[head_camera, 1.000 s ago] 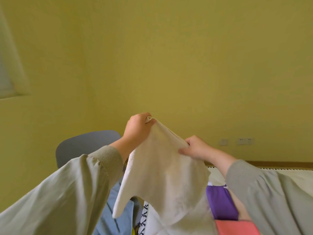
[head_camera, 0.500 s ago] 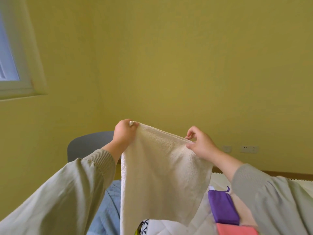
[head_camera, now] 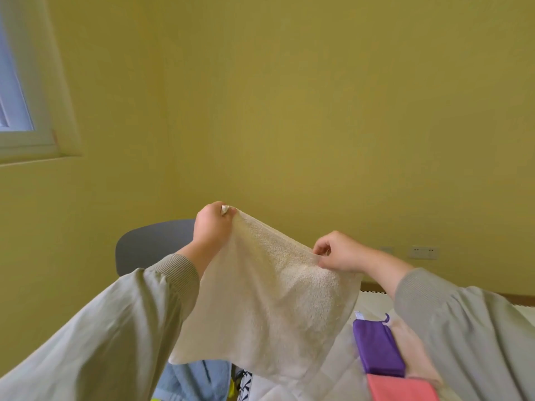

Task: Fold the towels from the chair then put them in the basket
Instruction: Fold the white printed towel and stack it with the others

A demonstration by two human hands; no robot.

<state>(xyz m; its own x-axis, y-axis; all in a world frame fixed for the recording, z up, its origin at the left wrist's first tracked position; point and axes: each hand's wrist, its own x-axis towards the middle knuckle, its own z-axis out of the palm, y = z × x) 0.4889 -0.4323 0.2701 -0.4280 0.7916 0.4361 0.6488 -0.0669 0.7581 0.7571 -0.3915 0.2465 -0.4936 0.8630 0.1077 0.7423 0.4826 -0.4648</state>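
Observation:
A cream terry towel hangs in the air in front of me, spread between both hands. My left hand grips its upper left corner, held higher. My right hand pinches the top edge at the right, a bit lower. The towel's lower edge hangs loose above a blue towel lying below. The grey chair stands behind my left arm, its seat hidden. No basket is in view.
A folded purple cloth and a folded coral cloth lie at the lower right on a white quilted surface. A black-and-white patterned cloth shows below the towel. Yellow walls, a window at the left.
The towel has swung up and spread wider between my hands, its lower edge lifting. My right hand has slid further right along the top edge. The view has tilted upward slightly.

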